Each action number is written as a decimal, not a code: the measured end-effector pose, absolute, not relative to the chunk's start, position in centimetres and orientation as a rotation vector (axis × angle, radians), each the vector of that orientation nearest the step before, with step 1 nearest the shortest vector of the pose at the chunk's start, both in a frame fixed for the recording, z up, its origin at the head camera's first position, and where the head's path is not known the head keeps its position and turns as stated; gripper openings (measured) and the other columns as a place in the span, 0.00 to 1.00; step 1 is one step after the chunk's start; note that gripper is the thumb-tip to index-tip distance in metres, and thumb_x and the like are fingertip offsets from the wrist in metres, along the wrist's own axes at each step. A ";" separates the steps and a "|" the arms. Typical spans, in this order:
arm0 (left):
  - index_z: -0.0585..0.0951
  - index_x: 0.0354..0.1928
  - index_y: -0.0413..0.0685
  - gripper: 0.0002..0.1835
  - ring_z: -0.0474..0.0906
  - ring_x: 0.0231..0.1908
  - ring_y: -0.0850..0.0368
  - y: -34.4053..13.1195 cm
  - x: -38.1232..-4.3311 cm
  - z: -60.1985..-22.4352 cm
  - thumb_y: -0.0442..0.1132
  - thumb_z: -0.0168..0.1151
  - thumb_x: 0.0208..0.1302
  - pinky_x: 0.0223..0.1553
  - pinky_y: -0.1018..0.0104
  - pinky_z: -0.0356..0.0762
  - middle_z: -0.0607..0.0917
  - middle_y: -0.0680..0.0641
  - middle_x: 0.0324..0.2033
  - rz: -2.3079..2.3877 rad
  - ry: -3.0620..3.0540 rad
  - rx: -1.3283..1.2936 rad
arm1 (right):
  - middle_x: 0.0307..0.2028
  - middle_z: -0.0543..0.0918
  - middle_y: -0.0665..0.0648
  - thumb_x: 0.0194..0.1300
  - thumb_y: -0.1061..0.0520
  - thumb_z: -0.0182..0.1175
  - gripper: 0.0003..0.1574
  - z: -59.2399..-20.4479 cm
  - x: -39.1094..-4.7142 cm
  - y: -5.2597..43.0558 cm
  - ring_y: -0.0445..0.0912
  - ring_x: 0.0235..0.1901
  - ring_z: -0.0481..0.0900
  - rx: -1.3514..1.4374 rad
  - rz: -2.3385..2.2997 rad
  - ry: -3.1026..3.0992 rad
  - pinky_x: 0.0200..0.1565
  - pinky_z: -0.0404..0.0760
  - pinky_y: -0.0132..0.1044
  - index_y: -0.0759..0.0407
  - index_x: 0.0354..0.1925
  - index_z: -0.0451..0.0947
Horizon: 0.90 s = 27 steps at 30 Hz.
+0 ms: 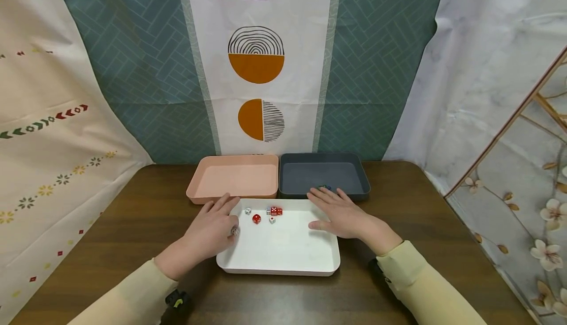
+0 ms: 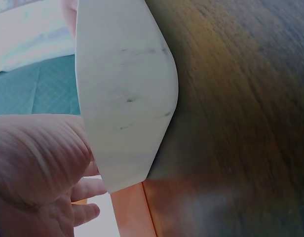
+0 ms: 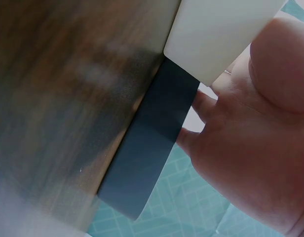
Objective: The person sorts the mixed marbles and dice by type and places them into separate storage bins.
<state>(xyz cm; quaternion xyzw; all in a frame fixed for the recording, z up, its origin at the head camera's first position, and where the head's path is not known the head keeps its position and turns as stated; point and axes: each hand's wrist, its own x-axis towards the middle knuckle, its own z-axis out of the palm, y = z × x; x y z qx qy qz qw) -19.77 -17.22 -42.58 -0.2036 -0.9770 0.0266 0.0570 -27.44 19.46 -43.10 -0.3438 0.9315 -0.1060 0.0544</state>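
Observation:
At the left side of a white tray [image 1: 292,251], my left hand [image 1: 211,229] pinches a whitish die [image 1: 235,230] between thumb and index finger; its other fingers are spread out. Inside the tray, near its back edge, lie a white die [image 1: 248,211], a red die [image 1: 256,219], a second white die [image 1: 272,220] and a small cluster of red dice [image 1: 275,211]. My right hand [image 1: 343,215] is over the tray's right back corner, fingers extended toward the dark blue tray [image 1: 363,187]. Nothing shows in its grasp. In the left wrist view, the pinched die is hidden.
Behind the white tray, a pink tray [image 1: 236,171] stands beside the dark blue one. Small dark dice [image 1: 325,187] lie in the blue tray, partly hidden by my right fingers. All three trays stand on a brown wooden table [image 1: 412,226], with a patterned curtain [image 1: 363,69] behind.

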 end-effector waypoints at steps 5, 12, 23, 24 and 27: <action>0.91 0.35 0.51 0.05 0.60 0.81 0.28 -17.1 -19.7 -42.6 0.38 0.81 0.63 0.74 0.26 0.64 0.74 0.33 0.77 0.059 -2.973 -0.601 | 0.88 0.53 0.58 0.80 0.29 0.61 0.57 -43.0 -27.4 19.4 0.60 0.87 0.46 -1.036 -0.316 2.827 0.83 0.40 0.67 0.55 0.89 0.53; 0.87 0.30 0.54 0.09 0.59 0.81 0.28 -17.0 -19.6 -42.5 0.37 0.81 0.63 0.75 0.27 0.63 0.73 0.33 0.77 0.039 -2.981 -0.588 | 0.89 0.52 0.58 0.80 0.32 0.62 0.56 -42.9 -27.3 19.3 0.59 0.87 0.45 -1.017 -0.327 2.816 0.83 0.39 0.67 0.55 0.90 0.53; 0.89 0.32 0.55 0.07 0.60 0.81 0.28 -17.3 -19.7 -42.8 0.37 0.81 0.63 0.74 0.28 0.65 0.73 0.33 0.77 -0.016 -2.949 -0.601 | 0.89 0.52 0.56 0.80 0.30 0.61 0.57 -42.8 -27.3 19.3 0.58 0.88 0.45 -1.001 -0.304 2.820 0.83 0.39 0.67 0.54 0.90 0.52; 0.89 0.32 0.55 0.07 0.60 0.81 0.28 -17.4 -19.7 -42.8 0.37 0.81 0.64 0.74 0.28 0.65 0.73 0.32 0.77 -0.033 -2.944 -0.600 | 0.89 0.51 0.56 0.80 0.30 0.61 0.57 -42.8 -27.3 19.3 0.58 0.88 0.45 -1.000 -0.303 2.819 0.83 0.39 0.67 0.54 0.90 0.52; 0.89 0.32 0.55 0.07 0.60 0.81 0.27 -17.5 -19.9 -43.1 0.38 0.80 0.64 0.73 0.27 0.65 0.74 0.32 0.77 -0.085 -2.924 -0.600 | 0.89 0.51 0.56 0.80 0.31 0.61 0.57 -42.8 -27.2 19.2 0.58 0.88 0.46 -1.003 -0.298 2.821 0.83 0.39 0.67 0.54 0.90 0.52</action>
